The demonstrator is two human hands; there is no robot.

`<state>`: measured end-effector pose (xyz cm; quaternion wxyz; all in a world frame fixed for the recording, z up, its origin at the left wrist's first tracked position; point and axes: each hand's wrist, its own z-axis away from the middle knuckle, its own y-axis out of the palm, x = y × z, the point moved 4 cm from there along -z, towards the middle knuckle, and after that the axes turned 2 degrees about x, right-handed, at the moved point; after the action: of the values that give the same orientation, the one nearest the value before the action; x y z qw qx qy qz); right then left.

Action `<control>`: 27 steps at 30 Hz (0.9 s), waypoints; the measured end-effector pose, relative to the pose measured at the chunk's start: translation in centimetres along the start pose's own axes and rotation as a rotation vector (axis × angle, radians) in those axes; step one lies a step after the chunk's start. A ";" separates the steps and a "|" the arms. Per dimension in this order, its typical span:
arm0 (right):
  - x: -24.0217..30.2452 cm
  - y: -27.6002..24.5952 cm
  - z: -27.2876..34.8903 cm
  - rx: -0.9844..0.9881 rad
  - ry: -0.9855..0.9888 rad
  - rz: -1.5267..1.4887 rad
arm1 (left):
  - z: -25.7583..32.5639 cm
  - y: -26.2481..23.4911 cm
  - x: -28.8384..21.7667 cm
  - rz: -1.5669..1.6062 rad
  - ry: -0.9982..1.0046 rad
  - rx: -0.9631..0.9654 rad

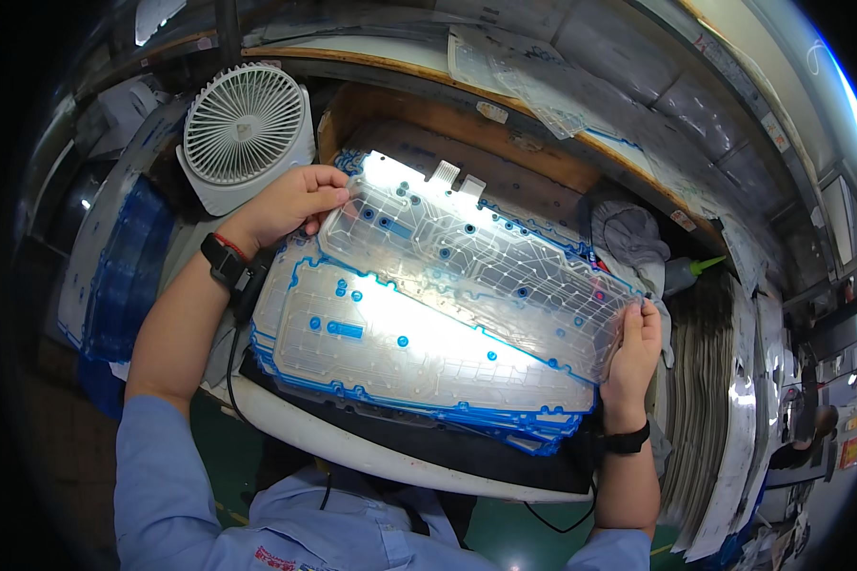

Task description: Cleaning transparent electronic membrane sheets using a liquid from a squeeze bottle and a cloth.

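Between my two hands a clear keyboard membrane sheet [467, 252] is held up and tilted, with fine printed traces and two short ribbon tails along its far edge. My left hand [300, 202] pinches its upper left corner between thumb and fingers. At its right end, my right hand [635, 352] grips the edge, thumb on the face. Below lies a stack of similar translucent membrane sheets [400, 357] with blue edges and blue dots. The held sheet covers the far part of that stack. A bright glare washes out part of the top sheet.
A white fan [245, 133] stands at the back left, near a blue-edged stack [129, 266]. Behind is a wooden shelf [371, 109] with plastic sheets above. To the right are a grey cloth [630, 233], a green-tipped bottle [686, 273] and tall piles of sheets [709, 409].
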<state>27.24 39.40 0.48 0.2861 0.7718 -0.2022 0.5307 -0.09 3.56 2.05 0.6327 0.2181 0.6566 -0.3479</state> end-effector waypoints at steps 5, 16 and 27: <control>0.1 0.7 0.1 0.030 0.068 0.045 | -0.7 -1.1 1.1 0.146 0.050 -0.087; -0.3 0.1 0.2 0.030 0.090 0.110 | -0.8 -1.4 1.4 0.152 0.030 -0.111; 0.8 -0.1 0.7 0.034 -0.038 -0.004 | -1.1 -1.8 1.1 0.290 0.359 -0.210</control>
<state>28.11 39.00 1.02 0.2702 0.7867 -0.1972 0.5189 -2.23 2.97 1.25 0.5685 0.3013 0.7527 -0.1390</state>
